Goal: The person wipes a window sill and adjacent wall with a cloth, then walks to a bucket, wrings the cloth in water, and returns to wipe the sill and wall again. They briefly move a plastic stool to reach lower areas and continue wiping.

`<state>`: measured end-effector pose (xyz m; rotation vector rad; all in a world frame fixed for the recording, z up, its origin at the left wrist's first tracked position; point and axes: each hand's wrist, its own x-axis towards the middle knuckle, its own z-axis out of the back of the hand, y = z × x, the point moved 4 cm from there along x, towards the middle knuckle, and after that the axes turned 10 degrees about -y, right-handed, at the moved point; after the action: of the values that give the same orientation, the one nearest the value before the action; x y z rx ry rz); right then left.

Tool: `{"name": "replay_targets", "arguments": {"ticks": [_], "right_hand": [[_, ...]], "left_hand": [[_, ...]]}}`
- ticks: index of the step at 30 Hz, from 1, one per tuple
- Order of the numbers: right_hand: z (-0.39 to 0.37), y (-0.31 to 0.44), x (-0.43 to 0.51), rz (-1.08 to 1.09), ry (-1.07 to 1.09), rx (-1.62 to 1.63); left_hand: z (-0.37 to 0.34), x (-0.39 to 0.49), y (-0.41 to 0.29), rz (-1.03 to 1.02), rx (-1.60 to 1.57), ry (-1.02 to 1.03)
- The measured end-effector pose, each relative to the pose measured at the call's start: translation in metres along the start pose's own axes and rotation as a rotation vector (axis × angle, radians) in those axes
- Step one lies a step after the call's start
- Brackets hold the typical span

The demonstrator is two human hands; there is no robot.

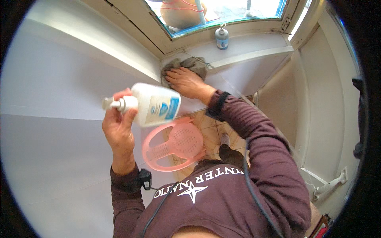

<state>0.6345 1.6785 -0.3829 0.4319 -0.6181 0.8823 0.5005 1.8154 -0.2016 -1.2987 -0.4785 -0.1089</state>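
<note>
A white plastic pump bottle point(157, 105) with a blue-and-white label is tilted onto its side in the air, slightly blurred. My left hand point(120, 134) grips it around the neck, just below the pump head. At the left corner of the windowsill point(250, 49), my right hand point(187, 83) presses down on a crumpled grey-brown cloth point(195, 65), palm down with the fingers over it. Part of the cloth is hidden under that hand.
Another pump bottle point(222, 38), with bluish contents, stands on the sill beside the window frame point(253, 25). Below my hands is a pink plastic chair point(186, 139) on the tiled floor point(208, 126). A pale wall point(59, 89) runs along the left; a panelled door point(279, 101) is at right.
</note>
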Motion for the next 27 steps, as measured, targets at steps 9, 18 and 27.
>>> {"name": "replay_targets", "arguments": {"ticks": [9, 18, 27], "right_hand": [[-0.006, -0.010, 0.018, -0.195, -0.109, -0.167], [-0.018, -0.022, 0.017, -0.365, -0.113, -0.339], [-0.034, -0.016, 0.003, -0.219, 0.097, -0.082]], "left_hand": [[0.101, -0.058, 0.004, 0.100, 0.148, -0.172], [0.163, -0.067, 0.038, 0.135, 0.185, -0.348], [0.189, -0.070, 0.081, 0.174, 0.126, -0.393]]}}
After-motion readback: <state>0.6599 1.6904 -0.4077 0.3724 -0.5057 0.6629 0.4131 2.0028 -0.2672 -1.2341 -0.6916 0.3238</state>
